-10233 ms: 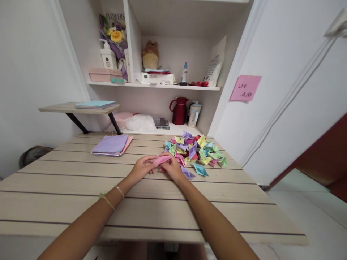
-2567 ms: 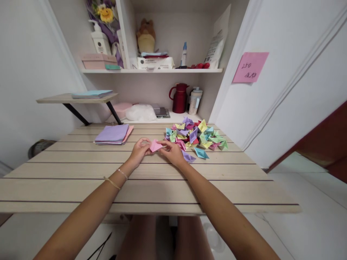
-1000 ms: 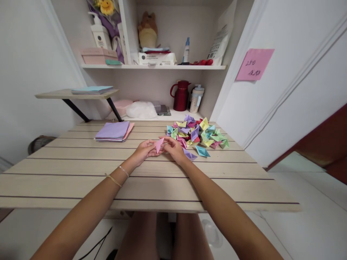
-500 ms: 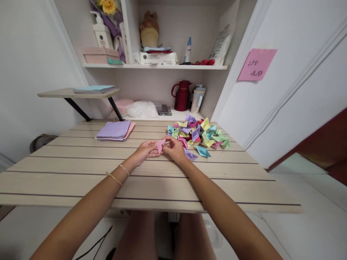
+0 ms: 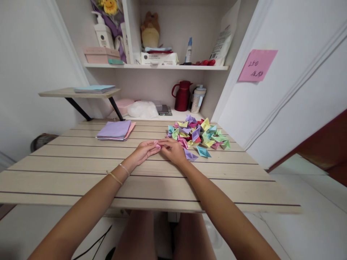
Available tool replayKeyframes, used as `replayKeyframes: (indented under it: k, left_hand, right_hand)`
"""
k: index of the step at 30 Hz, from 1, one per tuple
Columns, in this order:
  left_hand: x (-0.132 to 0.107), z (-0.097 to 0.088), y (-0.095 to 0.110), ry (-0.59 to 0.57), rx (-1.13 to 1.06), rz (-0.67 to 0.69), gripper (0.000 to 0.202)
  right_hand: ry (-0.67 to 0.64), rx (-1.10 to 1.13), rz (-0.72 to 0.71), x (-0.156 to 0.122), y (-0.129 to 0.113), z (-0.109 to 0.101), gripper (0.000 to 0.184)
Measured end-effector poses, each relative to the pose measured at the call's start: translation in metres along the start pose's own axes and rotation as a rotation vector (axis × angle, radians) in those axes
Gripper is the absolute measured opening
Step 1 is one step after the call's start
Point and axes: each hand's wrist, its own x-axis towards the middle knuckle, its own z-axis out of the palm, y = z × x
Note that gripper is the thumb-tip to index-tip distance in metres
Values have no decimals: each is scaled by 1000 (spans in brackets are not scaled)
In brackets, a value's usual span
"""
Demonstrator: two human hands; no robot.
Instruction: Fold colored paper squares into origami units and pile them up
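Note:
A small folded piece of pink paper (image 5: 157, 145) sits between my two hands above the table, mostly covered by fingers. My left hand (image 5: 145, 151) grips it from the left, thumb on top and fingers beneath. From the right, my right hand (image 5: 172, 149) pinches its other side with the fingertips. Just beyond my right hand lies a heap of folded paper boats (image 5: 207, 134) in purple, yellow, green, blue and pink. A purple boat (image 5: 190, 155) and a blue boat (image 5: 203, 151) rest at the near edge of the heap.
A stack of purple and pink paper sheets (image 5: 115, 130) lies at the table's left. Behind it a small raised shelf (image 5: 59, 93) carries blue sheets (image 5: 94, 89). A red jug (image 5: 182, 96) and a pale bottle (image 5: 198, 99) stand at the back, beneath a loaded shelf (image 5: 162, 67).
The pink paper has turned from an upright pointed shape to a flatter, more hidden one. My fingers have closed in around it, the right hand shifting slightly down.

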Motion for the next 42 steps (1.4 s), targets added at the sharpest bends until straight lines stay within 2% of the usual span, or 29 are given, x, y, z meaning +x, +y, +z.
replayKeyframes:
  k: [4, 7, 10, 15, 18, 26, 31, 37, 42]
  left_hand:
    - [-1, 3, 0, 27, 149, 42, 37]
    - [1, 3, -1, 63, 261, 74, 37]
    - [1, 1, -1, 66, 401, 138, 34]
    - [-4, 3, 2, -38, 755, 336, 29]
    - [-7, 5, 2, -64, 889, 422, 28]
    - [-7, 5, 1, -41, 983, 498, 28]
    - [-7, 3, 1, -30, 1058, 512, 23]
    - [-7, 2, 0, 50, 1136, 537, 22]
    - [-8, 4, 0, 89, 1130, 570, 23]
  right_hand:
    - [80, 165, 172, 0, 4, 3, 22]
    - [99, 262, 286, 0, 9, 5, 30]
    - [51, 290, 311, 0, 11, 5, 28]
    - [37, 233, 307, -1, 10, 3, 18]
    - [32, 225, 306, -1, 9, 3, 16]
    - [53, 147, 304, -1, 6, 1, 13]
    - [9, 234, 354, -1, 6, 3, 12]
    - [35, 231, 415, 0, 8, 5, 11]
    - [39, 240, 408, 0, 9, 5, 11]
